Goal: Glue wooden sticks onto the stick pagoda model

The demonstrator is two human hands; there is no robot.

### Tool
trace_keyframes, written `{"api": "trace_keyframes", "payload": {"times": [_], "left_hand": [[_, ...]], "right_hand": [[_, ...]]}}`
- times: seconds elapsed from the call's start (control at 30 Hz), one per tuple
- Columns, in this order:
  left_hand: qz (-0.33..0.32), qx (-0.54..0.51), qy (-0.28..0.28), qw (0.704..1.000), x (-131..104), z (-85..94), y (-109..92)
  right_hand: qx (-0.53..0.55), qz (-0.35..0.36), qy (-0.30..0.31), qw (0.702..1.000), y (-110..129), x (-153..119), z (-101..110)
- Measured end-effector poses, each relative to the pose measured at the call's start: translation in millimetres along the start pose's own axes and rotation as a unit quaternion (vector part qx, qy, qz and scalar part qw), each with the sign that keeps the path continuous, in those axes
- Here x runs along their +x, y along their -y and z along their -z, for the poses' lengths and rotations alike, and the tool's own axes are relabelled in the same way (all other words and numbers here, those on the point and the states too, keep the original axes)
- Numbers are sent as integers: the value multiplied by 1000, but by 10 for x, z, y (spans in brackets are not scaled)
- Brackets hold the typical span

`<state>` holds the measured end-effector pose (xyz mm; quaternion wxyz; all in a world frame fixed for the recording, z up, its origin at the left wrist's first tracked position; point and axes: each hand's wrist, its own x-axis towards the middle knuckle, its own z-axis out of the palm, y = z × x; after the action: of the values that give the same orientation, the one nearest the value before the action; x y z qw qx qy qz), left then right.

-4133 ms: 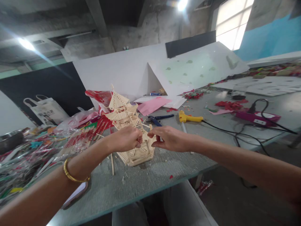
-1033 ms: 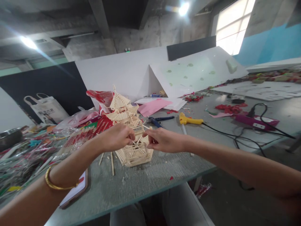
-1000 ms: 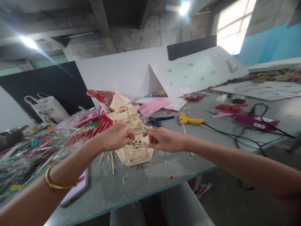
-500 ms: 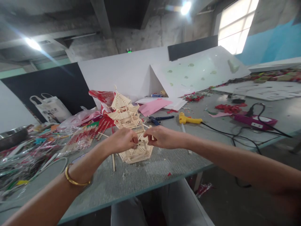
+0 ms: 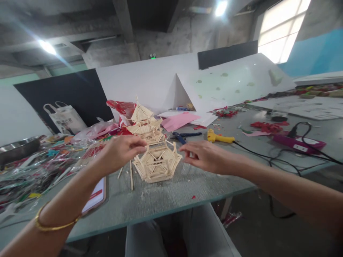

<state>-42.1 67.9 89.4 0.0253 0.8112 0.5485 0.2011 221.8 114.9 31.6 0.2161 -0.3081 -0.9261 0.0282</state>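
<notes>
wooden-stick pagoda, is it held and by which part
Left hand holds nothing; right hand is by the wooden-stick pagoda's right edge, but a grip cannot be told.

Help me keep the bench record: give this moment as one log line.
left hand: at left side of wooden stick model | right hand: at its right side | grip: none clearly visible | table: yellow glue gun, phone
</notes>
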Motion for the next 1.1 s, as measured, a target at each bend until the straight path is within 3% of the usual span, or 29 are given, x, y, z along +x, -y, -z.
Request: {"api": "trace_keyframes", "payload": {"times": [0.1, 0.23, 0.37, 0.53, 0.7, 0.83, 0.97, 1.1], "left_hand": [[60, -33, -56, 996, -294, 7, 58], [141, -119, -50, 982, -610, -367, 179], [204, -222, -59, 952, -755, -784, 316], [249, -251, -113, 929, -911, -979, 346], [282, -207, -183, 919, -1110, -1012, 347], [317, -205, -216, 900, -1137, -956, 522], [308, -33, -149, 939, -983, -747, 732], [276, 130, -29, 952, -694, -535, 884]], "right_hand": [[-1, -12, 16, 1000, -65, -308, -39], [21, -30, 54, 998, -114, -580, -260], [34, -50, 65, 996, -43, -556, -376], [43, -53, 76, 995, -7, -435, -490], [35, -94, 90, 991, -123, -378, -530], [63, -189, 101, 975, -235, -215, -444], [148, -294, 130, 935, -375, 21, -438], [171, -304, 141, 926, -554, 248, -539]]}}
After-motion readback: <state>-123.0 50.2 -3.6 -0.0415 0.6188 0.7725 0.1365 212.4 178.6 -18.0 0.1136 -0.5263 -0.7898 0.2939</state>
